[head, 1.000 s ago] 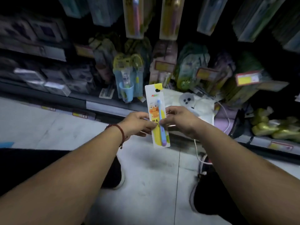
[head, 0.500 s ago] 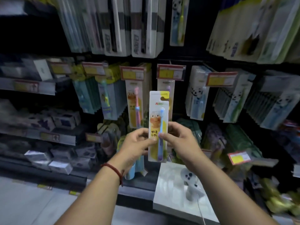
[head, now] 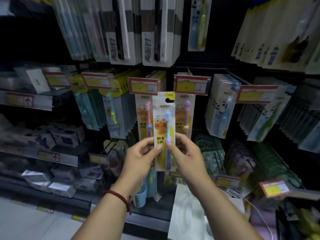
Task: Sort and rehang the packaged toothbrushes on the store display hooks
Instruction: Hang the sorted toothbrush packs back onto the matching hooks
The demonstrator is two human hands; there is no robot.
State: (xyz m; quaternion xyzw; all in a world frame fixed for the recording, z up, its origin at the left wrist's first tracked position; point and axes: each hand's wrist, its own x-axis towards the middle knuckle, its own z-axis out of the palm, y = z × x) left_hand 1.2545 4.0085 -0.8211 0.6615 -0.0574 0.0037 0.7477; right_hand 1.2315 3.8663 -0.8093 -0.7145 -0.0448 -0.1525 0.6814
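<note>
A white and yellow toothbrush pack (head: pixel 163 116) with an orange cartoon figure and a blue brush stands upright in front of the display. My left hand (head: pixel 138 157) pinches its lower left edge and my right hand (head: pixel 186 155) pinches its lower right edge. The pack's hang hole is level with two price tags. Behind it hang matching packs: a pink-brush one (head: pixel 144 116) on the left hook and a purple-brush one (head: pixel 185 115) on the right hook.
Panda-print packs (head: pixel 220 108) hang to the right, teal and yellow packs (head: pixel 110 108) to the left, black-and-white packs (head: pixel 155 32) above. Red and yellow price tags (head: pixel 192 84) stick out from the hook ends. A white box (head: pixel 187 213) lies on the low shelf.
My view has swung up from the floor to the hooks. Both hands have lifted the pack higher and closer to the two rows of matching packs.
</note>
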